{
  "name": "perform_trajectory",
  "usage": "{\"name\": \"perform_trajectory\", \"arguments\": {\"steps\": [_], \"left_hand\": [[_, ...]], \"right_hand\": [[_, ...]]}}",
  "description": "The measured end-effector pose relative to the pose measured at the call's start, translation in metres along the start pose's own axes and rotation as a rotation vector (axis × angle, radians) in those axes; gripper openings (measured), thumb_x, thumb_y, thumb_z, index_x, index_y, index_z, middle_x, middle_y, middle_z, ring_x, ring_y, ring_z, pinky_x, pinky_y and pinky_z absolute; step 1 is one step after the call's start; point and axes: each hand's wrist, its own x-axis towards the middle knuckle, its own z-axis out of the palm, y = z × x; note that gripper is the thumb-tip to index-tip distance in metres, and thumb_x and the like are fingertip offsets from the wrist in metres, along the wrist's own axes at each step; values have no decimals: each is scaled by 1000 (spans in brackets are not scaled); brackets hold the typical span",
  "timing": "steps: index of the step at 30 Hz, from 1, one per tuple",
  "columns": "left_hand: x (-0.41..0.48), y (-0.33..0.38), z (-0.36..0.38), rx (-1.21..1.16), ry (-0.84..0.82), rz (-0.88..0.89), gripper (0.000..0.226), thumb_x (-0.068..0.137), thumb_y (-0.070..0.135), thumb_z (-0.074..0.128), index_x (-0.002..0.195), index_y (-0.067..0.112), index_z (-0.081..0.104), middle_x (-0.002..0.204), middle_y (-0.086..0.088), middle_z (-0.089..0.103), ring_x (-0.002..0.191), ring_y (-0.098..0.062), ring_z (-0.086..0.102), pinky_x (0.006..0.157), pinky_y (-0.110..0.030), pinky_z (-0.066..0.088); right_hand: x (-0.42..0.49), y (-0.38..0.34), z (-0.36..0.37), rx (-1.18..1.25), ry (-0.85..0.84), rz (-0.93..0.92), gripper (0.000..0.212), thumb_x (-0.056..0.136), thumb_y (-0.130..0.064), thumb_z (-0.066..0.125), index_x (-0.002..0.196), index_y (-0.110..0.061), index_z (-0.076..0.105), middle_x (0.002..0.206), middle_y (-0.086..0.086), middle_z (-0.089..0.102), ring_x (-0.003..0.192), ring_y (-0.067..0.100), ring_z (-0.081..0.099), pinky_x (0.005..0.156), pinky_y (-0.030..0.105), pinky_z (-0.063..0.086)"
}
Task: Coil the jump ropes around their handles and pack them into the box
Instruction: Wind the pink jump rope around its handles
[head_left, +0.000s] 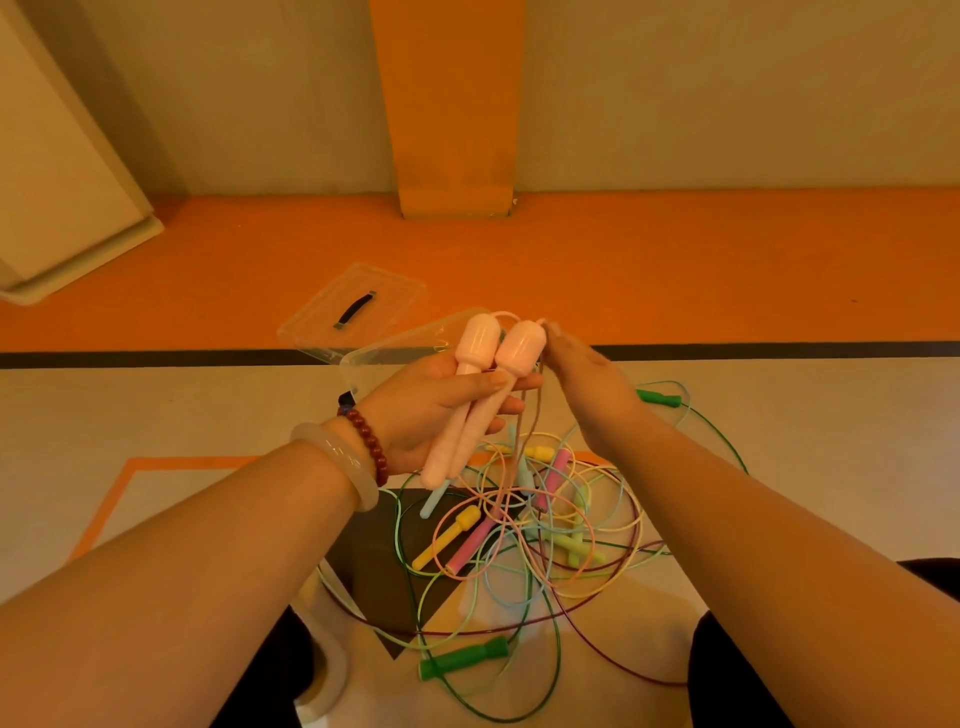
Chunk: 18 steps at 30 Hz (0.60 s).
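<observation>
Handles (480, 374) of a pale pink jump rope, two of them side by side, stand upright in the left hand (431, 415). Its fingers curl round their thin shafts and its thumb lies across the front, so the bulbous ends stick out above the hand. The right hand (582, 389) is just beside those ends with its fingertips brought together. It seems to pinch the thin pink cord (505, 313) where it leaves the handles, though the fingertips are partly hidden behind the handle. From there the cord hangs down into the tangle below.

That tangle of jump ropes (545, 540) lies on the floor (156, 415) under both hands, with green, yellow, pink and pale blue cords looped over each other. Among them lie a yellow handle (447, 535), a pink handle (475, 543) and a pale blue handle (434, 501). One green handle (465, 659) lies at the near edge and another green handle (658, 399) at the far right.

The clear box (395, 347) sits on the floor just behind the left hand. Its clear lid (384, 291), with a black grip, lies beyond it. A red bead bracelet (371, 441) and a pale bangle (337, 462) circle the left wrist.
</observation>
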Motion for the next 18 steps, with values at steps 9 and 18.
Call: {"name": "perform_trajectory", "arguments": {"steps": [9, 18], "left_hand": [[6, -2, 0, -121, 266, 92, 11, 92, 11, 57, 101, 16, 61, 89, -4, 70, 79, -8, 69, 71, -21, 57], [15, -7, 7, -172, 438, 101, 5, 95, 18, 56, 98, 17, 59, 85, -5, 65, 75, -12, 63, 72, -25, 55]], "right_hand": [[-1, 11, 8, 103, -68, -25, 26, 104, -29, 37, 101, -22, 62, 70, -1, 54, 61, 11, 52, 63, 26, 49], [-10, 18, 16, -86, 43, -129, 24, 101, -29, 44, 87, -22, 62, 62, -4, 54, 54, 4, 49, 57, 20, 45]]}}
